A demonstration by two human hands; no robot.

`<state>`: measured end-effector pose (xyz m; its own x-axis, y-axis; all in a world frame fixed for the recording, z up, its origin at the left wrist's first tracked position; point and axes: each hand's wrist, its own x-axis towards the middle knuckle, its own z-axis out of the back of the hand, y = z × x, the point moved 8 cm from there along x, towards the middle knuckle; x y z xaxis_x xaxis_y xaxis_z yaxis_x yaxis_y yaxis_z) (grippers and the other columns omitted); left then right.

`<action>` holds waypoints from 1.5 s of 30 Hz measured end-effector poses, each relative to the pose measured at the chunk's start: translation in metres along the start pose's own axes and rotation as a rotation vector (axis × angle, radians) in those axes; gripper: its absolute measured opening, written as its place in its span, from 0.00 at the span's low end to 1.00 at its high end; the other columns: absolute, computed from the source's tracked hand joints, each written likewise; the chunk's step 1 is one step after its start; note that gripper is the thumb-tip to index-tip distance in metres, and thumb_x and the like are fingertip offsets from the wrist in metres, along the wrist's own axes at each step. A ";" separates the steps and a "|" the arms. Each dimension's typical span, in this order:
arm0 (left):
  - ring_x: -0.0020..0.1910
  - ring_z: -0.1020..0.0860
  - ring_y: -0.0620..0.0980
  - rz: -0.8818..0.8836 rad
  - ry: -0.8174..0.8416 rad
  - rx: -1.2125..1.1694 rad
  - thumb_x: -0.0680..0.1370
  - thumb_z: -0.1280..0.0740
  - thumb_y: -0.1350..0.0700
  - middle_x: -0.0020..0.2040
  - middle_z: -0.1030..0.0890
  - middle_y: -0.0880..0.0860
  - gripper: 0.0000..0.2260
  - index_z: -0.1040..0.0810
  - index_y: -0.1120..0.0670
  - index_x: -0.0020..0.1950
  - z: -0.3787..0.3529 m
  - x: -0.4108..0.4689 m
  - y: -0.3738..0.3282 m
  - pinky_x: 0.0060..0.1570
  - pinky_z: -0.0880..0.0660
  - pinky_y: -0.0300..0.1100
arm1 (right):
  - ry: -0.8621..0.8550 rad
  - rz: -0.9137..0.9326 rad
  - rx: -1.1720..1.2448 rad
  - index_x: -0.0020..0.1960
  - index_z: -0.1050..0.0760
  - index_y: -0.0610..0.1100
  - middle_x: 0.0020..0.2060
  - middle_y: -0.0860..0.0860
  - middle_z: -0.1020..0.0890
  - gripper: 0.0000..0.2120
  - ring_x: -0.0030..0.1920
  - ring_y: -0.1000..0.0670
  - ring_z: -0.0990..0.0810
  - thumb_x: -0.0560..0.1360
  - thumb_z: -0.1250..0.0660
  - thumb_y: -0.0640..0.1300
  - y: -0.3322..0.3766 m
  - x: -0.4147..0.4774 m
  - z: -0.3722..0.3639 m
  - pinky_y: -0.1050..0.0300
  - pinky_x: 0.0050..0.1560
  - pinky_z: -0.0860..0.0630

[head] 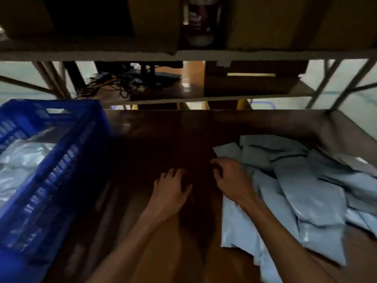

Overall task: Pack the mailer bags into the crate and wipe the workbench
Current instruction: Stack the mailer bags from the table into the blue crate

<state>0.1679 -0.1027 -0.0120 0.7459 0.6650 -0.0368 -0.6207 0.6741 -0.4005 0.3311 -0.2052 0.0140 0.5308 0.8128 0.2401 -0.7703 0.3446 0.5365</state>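
Observation:
A pile of several grey mailer bags (pixel 302 193) lies on the right half of the dark wooden workbench (pixel 155 139). A blue slatted plastic crate (pixel 61 160) stands at the left, with pale mailer bags (pixel 22 160) inside it. My right hand (pixel 228 178) hovers at the left edge of the pile, fingers curled and apart, holding nothing. My left hand (pixel 171 188) is over bare wood in the middle, fingers spread, empty. The view is dim and blurred.
A low shelf (pixel 204 55) with cardboard boxes (pixel 155 23) and a bottle (pixel 199 21) hangs close above the bench's far side. Behind are tangled cables (pixel 114 82), a brown box (pixel 251 78) and metal frame legs (pixel 330 86).

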 end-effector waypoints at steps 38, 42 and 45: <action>0.66 0.26 0.58 0.511 -0.119 -0.257 0.70 0.31 0.35 0.70 0.27 0.57 0.37 0.34 0.51 0.74 0.032 -0.074 0.175 0.66 0.27 0.55 | 0.322 0.175 -0.133 0.78 0.44 0.55 0.77 0.49 0.42 0.30 0.76 0.41 0.47 0.79 0.46 0.63 0.125 -0.039 -0.167 0.38 0.75 0.49; 0.53 0.22 0.53 0.466 -0.166 -0.195 0.76 0.28 0.53 0.57 0.23 0.54 0.20 0.32 0.48 0.64 0.037 -0.071 0.177 0.47 0.25 0.45 | 0.315 0.119 -0.161 0.78 0.48 0.61 0.79 0.51 0.47 0.29 0.78 0.41 0.52 0.79 0.48 0.64 0.101 -0.031 -0.158 0.37 0.75 0.50; 0.54 0.23 0.57 0.441 -0.201 -0.099 0.79 0.33 0.60 0.58 0.25 0.57 0.20 0.34 0.49 0.68 0.044 -0.069 0.177 0.47 0.26 0.47 | 0.309 0.062 -0.154 0.77 0.46 0.62 0.79 0.51 0.46 0.28 0.77 0.39 0.47 0.79 0.46 0.64 0.079 -0.022 -0.149 0.36 0.75 0.45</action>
<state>-0.0043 -0.0152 -0.0400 0.3497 0.9356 -0.0492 -0.8339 0.2869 -0.4715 0.2061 -0.1257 -0.0692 0.3674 0.9301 -0.0008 -0.8545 0.3379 0.3945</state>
